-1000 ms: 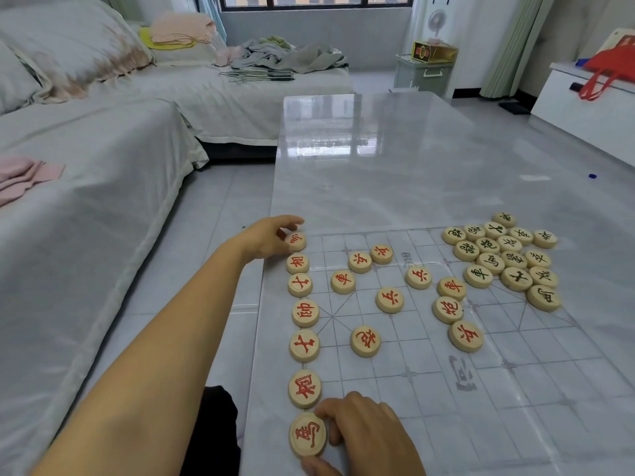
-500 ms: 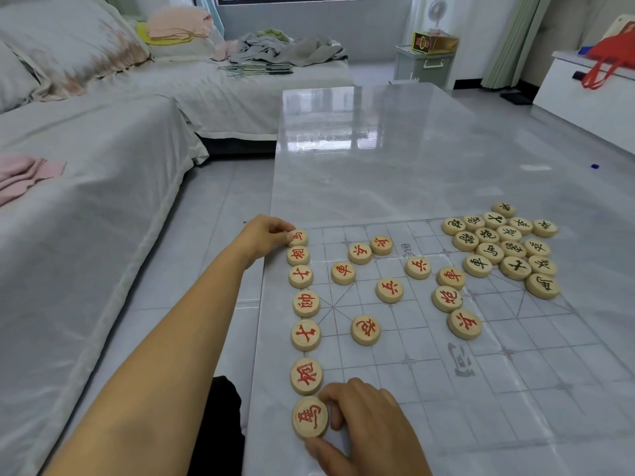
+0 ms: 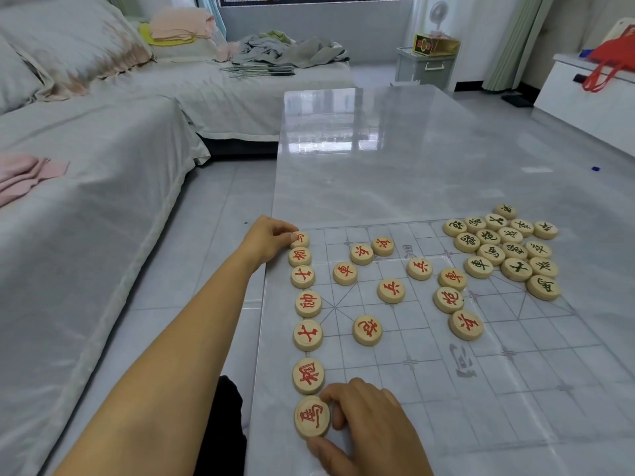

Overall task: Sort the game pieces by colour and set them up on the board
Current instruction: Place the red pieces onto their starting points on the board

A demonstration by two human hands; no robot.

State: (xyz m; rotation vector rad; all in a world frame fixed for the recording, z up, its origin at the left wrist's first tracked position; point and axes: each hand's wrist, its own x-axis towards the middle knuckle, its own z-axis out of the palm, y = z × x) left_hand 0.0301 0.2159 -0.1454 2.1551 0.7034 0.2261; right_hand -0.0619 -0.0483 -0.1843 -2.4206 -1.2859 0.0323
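**Where We Have Things on the Tabletop**

The board (image 3: 515, 389) lies flat on the near part of the tabletop (image 3: 412, 149), with its left side along the tabletop's left edge. Down that edge we have a column of seven pieces (image 3: 308, 304) running from near to far. Our left hand (image 3: 268, 238) pinches the farthest piece (image 3: 299, 239). Our right hand (image 3: 371, 424) grips the nearest piece (image 3: 312, 416), closest to the near edge. Loose pieces (image 3: 391, 291) lie scattered on the board to the right of the column. Farther right, a tight cluster of pieces (image 3: 505, 250) sits toward the right edge, at the board's far right corner. A sofa (image 3: 103, 166) stands left of the tabletop.
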